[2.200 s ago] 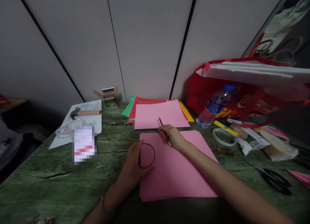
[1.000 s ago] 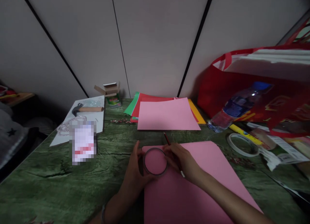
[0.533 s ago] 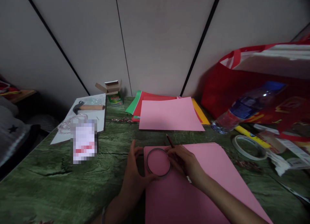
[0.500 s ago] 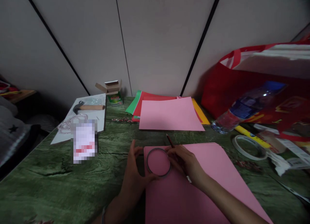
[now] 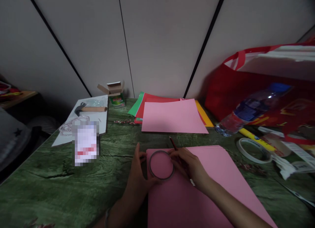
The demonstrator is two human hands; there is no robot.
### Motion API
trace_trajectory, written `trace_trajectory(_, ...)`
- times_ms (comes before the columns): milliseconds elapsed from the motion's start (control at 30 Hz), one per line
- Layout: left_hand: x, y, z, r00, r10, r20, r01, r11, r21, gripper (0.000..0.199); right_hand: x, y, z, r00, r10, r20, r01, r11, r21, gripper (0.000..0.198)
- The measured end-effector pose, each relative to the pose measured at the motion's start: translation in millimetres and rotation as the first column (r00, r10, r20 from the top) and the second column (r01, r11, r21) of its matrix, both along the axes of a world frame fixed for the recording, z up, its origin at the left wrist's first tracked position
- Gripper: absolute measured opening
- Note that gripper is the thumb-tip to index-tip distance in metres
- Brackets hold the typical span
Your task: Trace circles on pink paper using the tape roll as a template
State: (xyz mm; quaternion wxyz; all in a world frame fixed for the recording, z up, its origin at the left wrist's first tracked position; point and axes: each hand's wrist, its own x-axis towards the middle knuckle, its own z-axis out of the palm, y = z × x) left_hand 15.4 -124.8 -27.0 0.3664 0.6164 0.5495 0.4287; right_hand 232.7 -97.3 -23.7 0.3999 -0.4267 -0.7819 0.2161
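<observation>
Head view: right hand, grip clamped on pencil; left hand, grip apart, thumb at ring on pink paper.

A thin grey ring lies flat on the far left corner of the stacked pink paper, whose edges are slightly uneven. Beside it slants a dark red pencil, pale end nearest.

The ring lies on the paper stack, between the left hand and the right hand. Behind the right hand my camera gives me other sheets; to its right I see the tape roll and, farther back, the bottle before the bag. Left of the left hand, farther behind, I have the board with the hammer on it.
</observation>
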Motion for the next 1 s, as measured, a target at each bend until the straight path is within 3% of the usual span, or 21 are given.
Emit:
trace_trajectory(367,1,1,0.2,0.999,-0.001,-0.04,0.001,1.0,0.008,0.127,-1,-1,3,1.0,-0.001,-0.015,0.001,1.0,-0.003,0.011)
trace_trajectory(633,-4,-2,-4.9,0.946,-0.064,-0.319,0.112,0.985,0.133,0.108,2,0,-1,0.998,-0.008,-0.064,0.001,0.995,-0.102,0.015)
trace_trajectory(733,-5,-1,-0.6,0.887,-0.064,-0.458,0.215,0.934,0.284,0.092,2,1,0,0.976,-0.092,-0.2,0.054,0.981,-0.185,0.019)
trace_trajectory(833,-1,1,4.2,0.825,-0.068,-0.561,0.368,0.817,0.443,0.056,3,5,8,0.914,-0.204,-0.35,0.104,0.953,-0.284,0.022)
trace_trajectory(900,2,1,4.3,0.782,-0.074,-0.619,0.451,0.753,0.479,0.041,3,12,15,0.868,-0.28,-0.409,0.134,0.927,-0.351,0.028)
trace_trajectory(1000,7,0,-2.2,0.702,-0.06,-0.709,0.522,0.721,0.456,0.039,0,25,26,0.795,-0.346,-0.498,0.123,0.896,-0.427,0.041)
